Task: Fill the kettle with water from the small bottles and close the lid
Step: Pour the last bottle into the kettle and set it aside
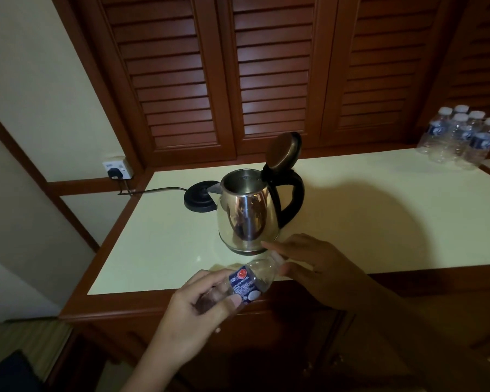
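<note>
While the left hand curls its fingers round the lower body of the small bottle, holding it tilted over the near edge of the counter, the right hand is up at the bottle's top end; thumb under the neck, forefinger reaching across above it, pinching there, though the cap itself is hidden behind the fingers; the bottle's blue label faces up at us, neck pointing towards the kettle; and the kettle stands just beyond both hands, steel body upright on the pale counter, black handle to the right, lid flipped up and standing wide open on its hinge, mouth bare; it's off its black base, which sits just behind and to the left, touching or nearly so; a cord runs from the base to a plug in the wall socket; far right at the back corner, a cluster of white-capped bottles stands well apart from the kettle; dark louvred doors rise behind
</note>
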A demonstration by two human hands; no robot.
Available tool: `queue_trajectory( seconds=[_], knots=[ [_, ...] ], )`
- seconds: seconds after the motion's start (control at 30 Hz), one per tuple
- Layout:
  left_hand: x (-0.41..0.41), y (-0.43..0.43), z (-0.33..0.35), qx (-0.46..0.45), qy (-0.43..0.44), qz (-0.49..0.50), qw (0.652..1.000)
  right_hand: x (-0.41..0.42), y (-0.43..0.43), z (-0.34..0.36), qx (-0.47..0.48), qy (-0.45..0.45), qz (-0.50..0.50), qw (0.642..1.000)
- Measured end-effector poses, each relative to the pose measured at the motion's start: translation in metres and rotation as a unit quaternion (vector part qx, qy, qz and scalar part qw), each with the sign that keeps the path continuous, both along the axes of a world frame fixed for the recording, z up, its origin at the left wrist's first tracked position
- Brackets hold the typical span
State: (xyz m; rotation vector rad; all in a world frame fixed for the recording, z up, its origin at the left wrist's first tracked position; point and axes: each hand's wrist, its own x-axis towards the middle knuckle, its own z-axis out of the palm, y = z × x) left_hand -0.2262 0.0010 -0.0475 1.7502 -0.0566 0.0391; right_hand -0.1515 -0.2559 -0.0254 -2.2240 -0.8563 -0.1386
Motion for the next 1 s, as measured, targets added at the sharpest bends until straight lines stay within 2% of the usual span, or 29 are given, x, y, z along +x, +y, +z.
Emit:
queue_trajectory(
  seconds=[0.2,0.3,0.57,0.73,1.0],
  knots=[
    [-0.002,0.005,0.013,-0.045,0.058,-0.037,0.997,-0.006,0.005,0.010,0.044,0.028,0.005,0.999],
    [-0.003,0.006,0.021,-0.088,0.093,-0.031,0.991,-0.007,0.004,0.016,0.061,0.074,-0.007,0.995],
    [0.004,0.015,0.034,-0.153,0.218,-0.098,0.959,-0.006,0.008,0.029,0.064,0.119,0.007,0.991],
    [0.006,0.020,0.029,-0.184,0.224,-0.095,0.952,-0.004,0.008,0.033,0.115,0.144,0.008,0.983],
    [0.008,0.018,0.030,-0.217,0.222,-0.098,0.945,-0.006,0.009,0.042,0.075,0.106,0.007,0.991]
  ],
)
